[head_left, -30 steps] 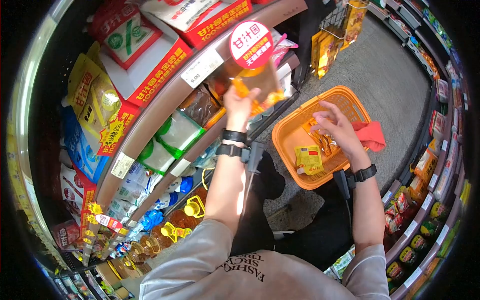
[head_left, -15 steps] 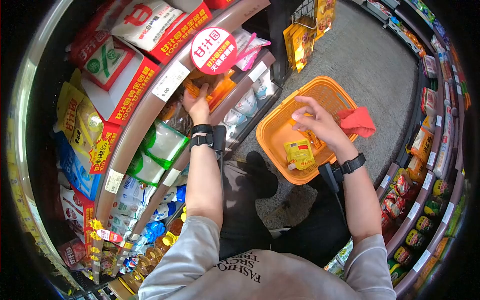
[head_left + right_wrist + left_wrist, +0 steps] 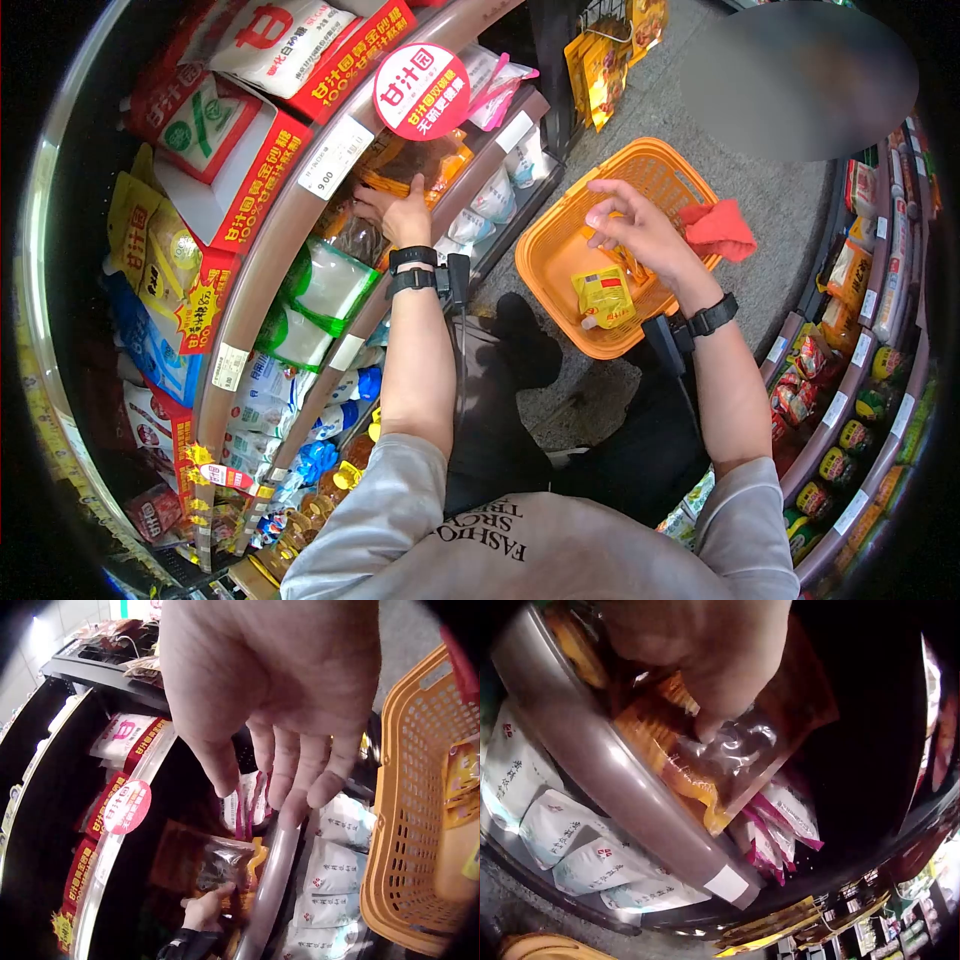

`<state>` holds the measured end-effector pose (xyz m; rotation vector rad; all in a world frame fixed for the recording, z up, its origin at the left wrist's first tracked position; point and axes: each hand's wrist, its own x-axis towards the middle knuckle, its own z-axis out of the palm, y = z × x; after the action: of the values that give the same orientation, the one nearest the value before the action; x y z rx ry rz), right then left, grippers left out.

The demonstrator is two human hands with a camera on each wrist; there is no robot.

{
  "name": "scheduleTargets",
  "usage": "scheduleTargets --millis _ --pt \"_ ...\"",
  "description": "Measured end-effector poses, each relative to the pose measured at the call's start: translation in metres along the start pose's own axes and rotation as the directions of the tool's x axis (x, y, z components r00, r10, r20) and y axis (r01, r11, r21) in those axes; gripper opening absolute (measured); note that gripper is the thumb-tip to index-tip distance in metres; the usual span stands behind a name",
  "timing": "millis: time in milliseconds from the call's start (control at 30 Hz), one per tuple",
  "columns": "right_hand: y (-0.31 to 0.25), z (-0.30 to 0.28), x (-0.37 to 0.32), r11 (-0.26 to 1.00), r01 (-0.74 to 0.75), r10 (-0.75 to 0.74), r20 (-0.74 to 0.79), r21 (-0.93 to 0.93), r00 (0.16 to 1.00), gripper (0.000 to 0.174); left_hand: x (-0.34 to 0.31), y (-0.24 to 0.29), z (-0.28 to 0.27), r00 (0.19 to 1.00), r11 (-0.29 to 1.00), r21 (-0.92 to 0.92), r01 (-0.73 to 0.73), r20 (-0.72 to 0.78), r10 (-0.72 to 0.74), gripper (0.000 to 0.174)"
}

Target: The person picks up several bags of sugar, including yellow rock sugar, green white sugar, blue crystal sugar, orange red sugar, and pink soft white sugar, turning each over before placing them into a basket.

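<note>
On the middle shelf lies a brown see-through bag with orange trim (image 3: 437,165). My left hand (image 3: 400,217) is at its near end, with thumb and fingers spread apart. In the left wrist view the thumb rests against the bag's glossy clear window (image 3: 742,742). Some of the left fingers are hidden there behind the hand. My right hand (image 3: 645,235) hovers above the orange basket (image 3: 548,262), fingers loosely bent and holding nothing. Inside the basket are a yellow packet (image 3: 604,297) and orange packets (image 3: 461,780), partly covered by the right hand in the head view.
A round sign (image 3: 421,91) hangs over the bag from the upper shelf edge. Green-edged white bags (image 3: 330,285) lie nearer on the same shelf, white pouches (image 3: 334,859) below. A red cloth (image 3: 717,231) drapes over the basket's rim. Stocked shelves (image 3: 850,400) line the right side.
My left hand has carried the brown bag from in front of the shelf onto it, and its fingers have loosened and spread. The right hand stays over the basket. A blurred patch appears at upper right.
</note>
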<state>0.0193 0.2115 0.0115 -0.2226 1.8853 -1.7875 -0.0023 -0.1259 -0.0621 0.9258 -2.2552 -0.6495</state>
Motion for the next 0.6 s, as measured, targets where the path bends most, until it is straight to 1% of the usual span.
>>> scheduleTargets --millis 33,100,133,167,200,233,267,333,367,400,433,467,500,533,567,600 --pt "0.002 -0.001 0.002 0.999 0.024 -0.024 -0.004 0.045 1.0 0.047 -0.003 0.006 -0.001 1.0 0.999 0.045 -0.01 0.0 0.01 0.107" --pt "0.011 -0.003 0.005 0.989 0.054 -0.049 -0.039 0.138 0.998 0.046 -0.002 0.009 0.0 0.999 0.987 0.156 0.037 -0.019 -0.034 0.11" --pt "0.011 -0.007 0.003 0.982 0.118 -0.103 -0.107 0.145 0.989 0.043 -0.001 0.007 0.003 0.997 0.967 0.254 -0.001 -0.069 0.019 0.112" --pt "0.008 -0.009 0.003 0.974 0.175 -0.15 -0.173 0.142 0.974 0.041 -0.001 0.017 -0.008 1.0 0.975 0.22 0.0 0.029 -0.007 0.114" --pt "0.006 -0.012 0.006 0.962 0.239 -0.204 -0.232 0.133 0.951 0.038 -0.002 0.019 -0.005 1.0 0.955 0.298 0.0 0.017 -0.005 0.115" --pt "0.004 -0.017 0.006 0.954 0.264 -0.215 -0.295 0.14 0.931 0.035 -0.002 0.022 -0.006 0.999 0.944 0.33 0.019 0.039 -0.034 0.121" --pt "0.002 -0.02 0.006 0.945 0.292 -0.225 -0.352 0.149 0.909 0.032 -0.005 0.026 -0.004 0.998 0.926 0.377 -0.018 -0.049 0.039 0.107" --pt "0.0 -0.022 0.002 0.926 0.346 -0.25 -0.444 0.149 0.861 0.028 -0.01 0.046 -0.014 0.981 0.937 0.326 -0.122 -0.105 0.165 0.091" --pt "-0.001 -0.024 0.002 0.918 0.373 -0.269 -0.476 0.138 0.838 0.026 -0.017 0.051 -0.012 0.956 0.934 0.248 -0.257 -0.078 0.284 0.084" --pt "-0.004 -0.026 0.002 0.907 0.402 -0.289 -0.507 0.127 0.812 0.024 -0.026 0.058 -0.007 0.914 0.907 0.165 -0.387 -0.064 0.402 0.077" --pt "-0.007 -0.026 0.001 0.897 0.427 -0.308 -0.529 0.115 0.791 0.023 -0.038 0.071 -0.008 0.855 0.857 0.08 -0.51 -0.059 0.514 0.07" --pt "-0.01 -0.024 0.0 0.886 0.452 -0.326 -0.551 0.105 0.768 0.022 -0.054 0.086 -0.007 0.731 0.731 -0.125 -0.671 0.057 0.68 0.053" --pt "-0.012 -0.024 -0.001 0.875 0.476 -0.345 -0.574 0.091 0.743 0.021 -0.07 0.099 0.004 0.599 0.613 -0.272 -0.742 0.141 0.788 0.046" --pt "-0.013 -0.024 -0.002 0.858 0.504 -0.361 -0.581 0.1 0.73 0.021 -0.096 0.107 0.02 0.571 0.71 -0.415 -0.569 0.422 0.704 0.044" --pt "-0.013 -0.025 -0.003 0.84 0.532 -0.379 -0.587 0.107 0.715 0.02 -0.124 0.108 0.037 0.418 0.705 -0.539 -0.461 0.569 0.708 0.042" --pt "-0.014 -0.026 -0.004 0.82 0.561 -0.398 -0.592 0.113 0.701 0.019 -0.15 0.103 0.061 0.209 0.596 -0.528 -0.605 0.617 0.759 0.037"
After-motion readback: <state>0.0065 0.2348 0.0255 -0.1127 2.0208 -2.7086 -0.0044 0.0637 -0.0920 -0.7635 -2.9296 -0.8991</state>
